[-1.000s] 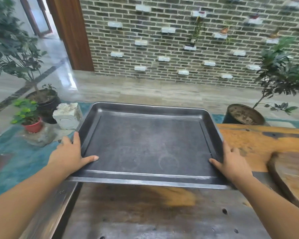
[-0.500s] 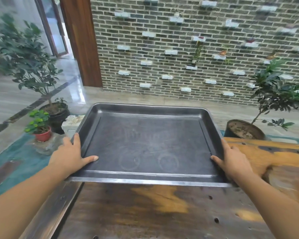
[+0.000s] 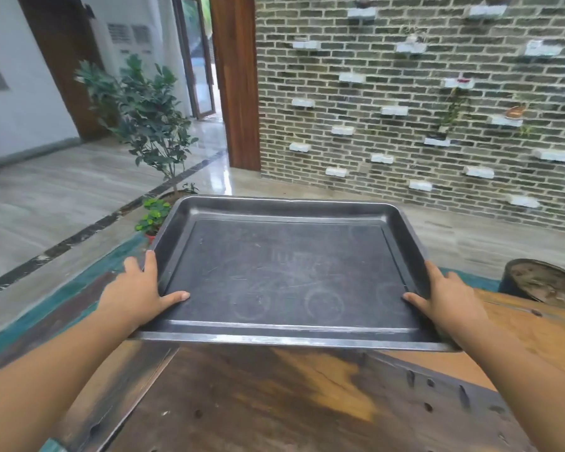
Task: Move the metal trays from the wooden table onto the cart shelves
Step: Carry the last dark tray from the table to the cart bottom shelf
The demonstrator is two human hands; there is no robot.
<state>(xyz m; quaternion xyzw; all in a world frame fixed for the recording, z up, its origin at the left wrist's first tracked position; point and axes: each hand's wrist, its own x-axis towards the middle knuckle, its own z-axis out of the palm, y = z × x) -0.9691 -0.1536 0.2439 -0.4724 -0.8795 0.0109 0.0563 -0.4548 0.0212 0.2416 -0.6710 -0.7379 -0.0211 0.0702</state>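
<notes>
A large dark metal tray (image 3: pixel 287 265) is held level in the air over the far end of the wooden table (image 3: pixel 274 402). My left hand (image 3: pixel 137 291) grips its left rim, thumb lying inside the tray, fingers under the edge. My right hand (image 3: pixel 447 298) grips the right rim in the same way. The tray holds nothing; faint ring marks show on its floor. No cart is in view.
A potted tree (image 3: pixel 144 119) and a small red-potted plant (image 3: pixel 152 216) stand on the floor to the left. A dark plant pot (image 3: pixel 542 282) sits at the right by the table. A brick wall (image 3: pixel 421 102) and a doorway (image 3: pixel 199 57) lie ahead.
The view has swung left and upward, bringing the doorway and white wall into sight. The tray stays in both hands, held slightly higher over the table end.
</notes>
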